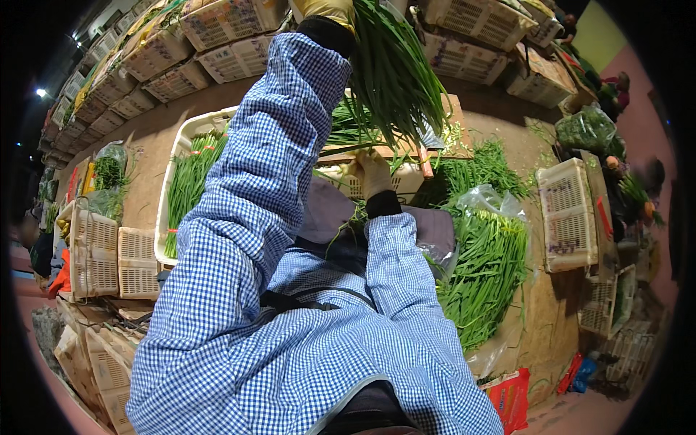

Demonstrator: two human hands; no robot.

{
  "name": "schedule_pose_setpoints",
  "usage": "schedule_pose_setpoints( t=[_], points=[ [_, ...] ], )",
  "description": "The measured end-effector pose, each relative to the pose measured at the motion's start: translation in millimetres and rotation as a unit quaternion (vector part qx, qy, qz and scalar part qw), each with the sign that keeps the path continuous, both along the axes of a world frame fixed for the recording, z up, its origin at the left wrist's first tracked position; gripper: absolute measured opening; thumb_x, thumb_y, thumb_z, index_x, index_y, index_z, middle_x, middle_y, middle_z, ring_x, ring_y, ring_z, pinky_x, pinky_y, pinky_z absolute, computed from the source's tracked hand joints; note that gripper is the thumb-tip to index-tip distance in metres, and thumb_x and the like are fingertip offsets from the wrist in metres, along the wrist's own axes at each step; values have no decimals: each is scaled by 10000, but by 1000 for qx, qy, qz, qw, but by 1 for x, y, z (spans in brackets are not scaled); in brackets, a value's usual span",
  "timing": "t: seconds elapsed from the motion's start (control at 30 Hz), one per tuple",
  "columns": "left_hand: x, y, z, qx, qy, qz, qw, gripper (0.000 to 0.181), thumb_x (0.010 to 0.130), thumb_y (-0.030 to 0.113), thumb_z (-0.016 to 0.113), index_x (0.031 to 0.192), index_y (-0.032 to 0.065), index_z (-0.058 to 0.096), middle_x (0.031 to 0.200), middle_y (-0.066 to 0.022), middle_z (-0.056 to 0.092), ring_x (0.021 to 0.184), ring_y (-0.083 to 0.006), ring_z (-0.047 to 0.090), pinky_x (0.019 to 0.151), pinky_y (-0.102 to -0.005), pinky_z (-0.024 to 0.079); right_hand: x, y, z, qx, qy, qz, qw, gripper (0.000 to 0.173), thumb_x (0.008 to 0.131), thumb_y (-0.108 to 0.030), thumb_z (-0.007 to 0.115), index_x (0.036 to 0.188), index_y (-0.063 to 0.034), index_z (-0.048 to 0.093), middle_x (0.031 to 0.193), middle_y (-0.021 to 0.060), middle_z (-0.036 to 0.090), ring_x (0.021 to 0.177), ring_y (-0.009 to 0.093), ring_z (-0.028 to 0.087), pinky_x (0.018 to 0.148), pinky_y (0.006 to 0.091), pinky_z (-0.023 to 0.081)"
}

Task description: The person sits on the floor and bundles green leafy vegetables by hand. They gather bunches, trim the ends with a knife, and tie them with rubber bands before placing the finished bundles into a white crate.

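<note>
At the top centre my left hand (325, 10), in a yellowish glove, grips a large bunch of long green leaves (399, 70), seemingly garlic chives, which hangs down to the right. Below it my right hand (372, 173), also gloved, has its fingertips at a thin green stalk; whether they pinch it is unclear. Before me a wooden board (457, 147) lies over a white plastic crate (356, 187). More green leaves (348, 125) lie on the board, and a cleaver with an orange handle (425, 162) rests at its front edge, its blade partly covered.
At left a white crate (163, 217) holds bundled greens (198, 179) with red ties. Loose greens (489, 272) fill a clear bag at right. Stacked crates (234, 57) line the top, another crate (568, 217) stands right, and a red packet (508, 399) lies lower right.
</note>
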State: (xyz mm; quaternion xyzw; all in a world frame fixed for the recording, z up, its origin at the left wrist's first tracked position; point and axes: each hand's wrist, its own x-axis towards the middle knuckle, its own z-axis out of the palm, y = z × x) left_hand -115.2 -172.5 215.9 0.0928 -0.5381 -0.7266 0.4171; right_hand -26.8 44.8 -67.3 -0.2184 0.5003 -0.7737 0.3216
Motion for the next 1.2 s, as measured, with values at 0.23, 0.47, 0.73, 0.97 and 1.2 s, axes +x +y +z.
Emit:
schedule_pose_setpoints(
  t=[0.23,0.47,0.73,0.97,1.2],
  points=[
    [4,9,-3,-15,-43,71,996,345,955,286,429,855,52,662,679,-14,569,595,-135,505,558,-272,410,8,67,-42,491,345,80,796,267,858,-265,590,993,-55,686,1064,146,664,1001,243,637,836,378,509],
    [-5,7,-13,-26,-5,48,999,327,949,298,465,882,54,673,692,-13,577,588,-126,505,534,-273,408,-3,43,-36,-83,66,12,994,492,902,-310,586,1347,-129,480,1466,71,385,1358,206,345,1157,293,236],
    [5,18,-11,55,17,44,997,227,881,226,573,794,44,676,631,-15,568,548,-130,519,506,-277,424,1,31,25,-229,-195,-26,953,217,910,-163,582,1078,-26,590,1094,88,639,1036,240,595,924,395,447],
    [30,33,-3,59,-31,73,995,222,855,273,596,801,76,684,621,4,539,513,-125,491,480,-275,404,-15,101,-75,341,212,-117,908,203,807,-152,655,961,-18,646,948,140,670,917,251,638,855,342,486],
    [17,9,-69,-110,12,36,993,272,958,248,519,868,75,709,650,-10,644,613,-95,612,555,-245,473,-28,122,103,276,341,-267,858,895,651,-177,840,1404,-35,377,1423,184,373,1313,304,383,1114,392,323]
  ],
)
